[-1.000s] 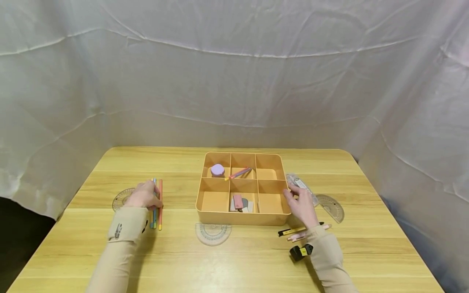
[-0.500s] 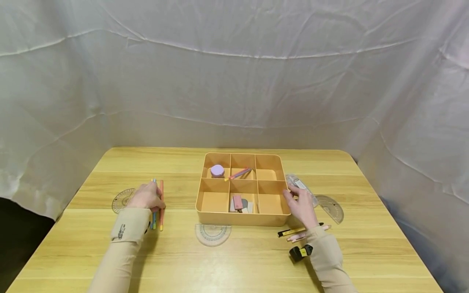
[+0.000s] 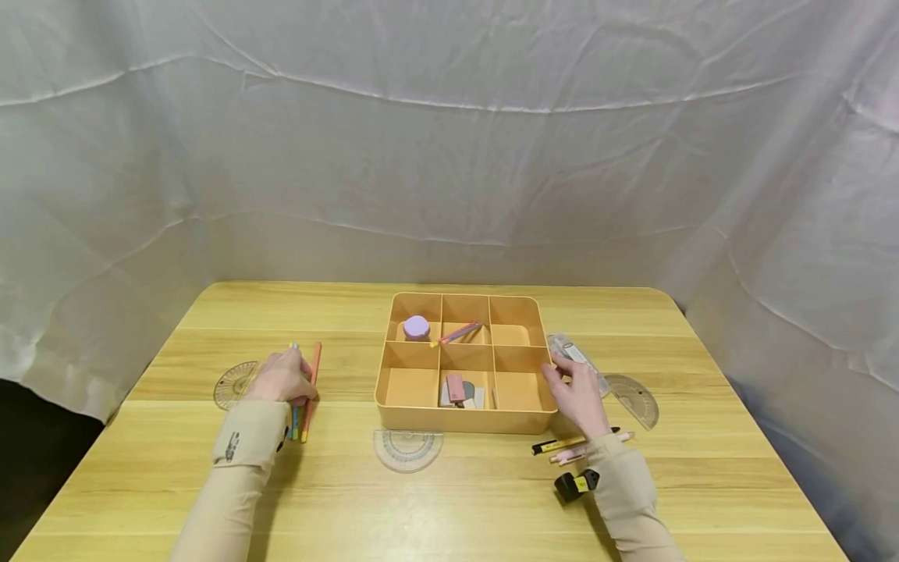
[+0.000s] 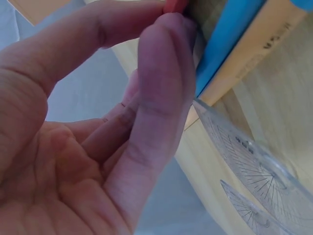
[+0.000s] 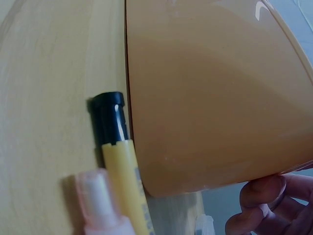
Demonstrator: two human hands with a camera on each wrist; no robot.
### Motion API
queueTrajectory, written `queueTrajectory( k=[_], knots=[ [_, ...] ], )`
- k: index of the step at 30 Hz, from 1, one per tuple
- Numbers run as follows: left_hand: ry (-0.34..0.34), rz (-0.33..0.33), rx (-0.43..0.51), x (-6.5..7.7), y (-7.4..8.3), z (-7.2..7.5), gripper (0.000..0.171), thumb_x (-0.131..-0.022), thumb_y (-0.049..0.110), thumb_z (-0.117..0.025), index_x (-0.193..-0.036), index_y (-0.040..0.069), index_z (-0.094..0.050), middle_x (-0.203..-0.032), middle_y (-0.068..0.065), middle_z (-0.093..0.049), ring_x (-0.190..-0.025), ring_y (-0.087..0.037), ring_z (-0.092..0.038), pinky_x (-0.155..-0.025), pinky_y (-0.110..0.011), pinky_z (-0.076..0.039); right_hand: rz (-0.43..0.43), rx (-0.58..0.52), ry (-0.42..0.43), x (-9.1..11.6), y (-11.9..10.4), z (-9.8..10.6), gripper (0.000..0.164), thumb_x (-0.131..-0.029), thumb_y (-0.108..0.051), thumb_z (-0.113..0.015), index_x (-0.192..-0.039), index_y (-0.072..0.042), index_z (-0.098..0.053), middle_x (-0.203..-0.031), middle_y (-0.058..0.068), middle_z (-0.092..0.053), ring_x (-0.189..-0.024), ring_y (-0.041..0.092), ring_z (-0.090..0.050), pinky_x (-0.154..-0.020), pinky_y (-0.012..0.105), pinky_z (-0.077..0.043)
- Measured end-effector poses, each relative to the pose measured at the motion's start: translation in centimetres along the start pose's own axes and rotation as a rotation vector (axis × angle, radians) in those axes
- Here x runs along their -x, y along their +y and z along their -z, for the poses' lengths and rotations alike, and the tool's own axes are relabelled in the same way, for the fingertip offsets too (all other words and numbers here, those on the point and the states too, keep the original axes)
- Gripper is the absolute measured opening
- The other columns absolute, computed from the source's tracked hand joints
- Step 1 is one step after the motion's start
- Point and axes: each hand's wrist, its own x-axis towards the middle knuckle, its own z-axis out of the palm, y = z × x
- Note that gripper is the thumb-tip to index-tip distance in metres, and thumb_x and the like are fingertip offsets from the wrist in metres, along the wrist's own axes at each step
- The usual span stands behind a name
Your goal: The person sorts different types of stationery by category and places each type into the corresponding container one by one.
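In the head view my left hand (image 3: 281, 380) is over several pencils at the table's left. Its thumb and fingertips pinch a red pencil (image 3: 317, 357) with a yellow end; the left wrist view shows the pinched red pencil (image 4: 174, 5) at its top edge. Right beside it lie a blue pencil (image 4: 227, 44) and a light orange pencil (image 4: 259, 51). A clear protractor (image 3: 230, 385) lies left of that hand. My right hand (image 3: 579, 392) grips the right rim of an orange divided box (image 3: 463, 421), with curled fingers (image 5: 264, 188) at the box corner in the right wrist view.
The box holds a purple-lidded jar (image 3: 416, 328), two slanted pencils (image 3: 460, 334) and erasers (image 3: 456, 387). In front lies a protractor (image 3: 409, 454). Right of it are a yellow-and-black marker (image 3: 555, 446), pink pen (image 3: 570, 454), black-and-yellow item (image 3: 572, 487), clear case (image 3: 579, 355) and another protractor (image 3: 635, 402).
The red pencil has shifted slightly and turned, its far end swinging right, away from the blue one. My left hand has moved a little right. My right hand has stayed at the box.
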Motion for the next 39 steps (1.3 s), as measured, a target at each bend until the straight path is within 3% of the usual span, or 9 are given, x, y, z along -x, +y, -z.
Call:
queueTrajectory(
  k=[8, 19, 24, 31, 39],
  knots=[
    [-0.009, 0.021, 0.051, -0.1, 0.0, -0.1, 0.04, -0.079, 0.001, -0.078, -0.112, -0.012, -0.061, -0.091, -0.02, -0.07, -0.066, -0.014, -0.065, -0.06, -0.025, -0.056, 0.001, -0.007, 0.004, 0.1, -0.2, 0.0, 0.04, -0.098, -0.012, -0.058, -0.129, 0.012, -0.061, -0.076, 0.014, -0.061, -0.048, 0.002, -0.034, -0.047, 0.021, -0.032],
    [0.004, 0.023, 0.103, -0.1, 0.0, 0.0, 0.048, -0.083, 0.011, -0.074, -0.124, -0.008, -0.059, -0.086, -0.013, -0.076, -0.072, -0.016, -0.07, -0.074, -0.038, -0.058, 0.001, -0.004, 0.01, 0.1, -0.2, 0.0, 0.04, -0.097, -0.012, -0.059, -0.129, 0.011, -0.061, -0.076, 0.014, -0.061, -0.047, 0.003, -0.033, -0.047, 0.021, -0.032],
    [0.052, -0.031, 0.142, 0.1, 0.2, -0.1, 0.041, -0.085, 0.014, -0.072, -0.12, -0.006, -0.064, -0.087, -0.014, -0.078, -0.073, -0.019, -0.073, -0.078, -0.043, -0.059, -0.007, -0.003, 0.008, 0.0, -0.2, -0.1, 0.039, -0.097, -0.012, -0.059, -0.13, 0.01, -0.062, -0.076, 0.014, -0.061, -0.048, 0.003, -0.034, -0.048, 0.021, -0.033],
    [0.154, -0.128, 0.173, 0.2, 0.4, -0.6, 0.029, -0.085, 0.013, -0.069, -0.109, -0.003, -0.072, -0.087, -0.014, -0.077, -0.074, -0.021, -0.072, -0.067, -0.029, -0.054, -0.01, -0.005, 0.0, 0.0, -0.1, 0.0, 0.039, -0.098, -0.012, -0.058, -0.131, 0.01, -0.061, -0.077, 0.013, -0.061, -0.048, 0.003, -0.035, -0.047, 0.021, -0.033],
    [0.221, -0.192, 0.252, 0.2, 1.0, -0.8, 0.026, -0.09, 0.012, -0.065, -0.109, -0.004, -0.073, -0.1, -0.019, -0.076, -0.087, -0.022, -0.071, -0.078, -0.029, -0.057, -0.007, -0.011, 0.007, 0.0, -0.2, 0.0, 0.039, -0.098, -0.012, -0.058, -0.129, 0.011, -0.062, -0.076, 0.013, -0.061, -0.049, 0.003, -0.035, -0.048, 0.021, -0.032]
  ],
)
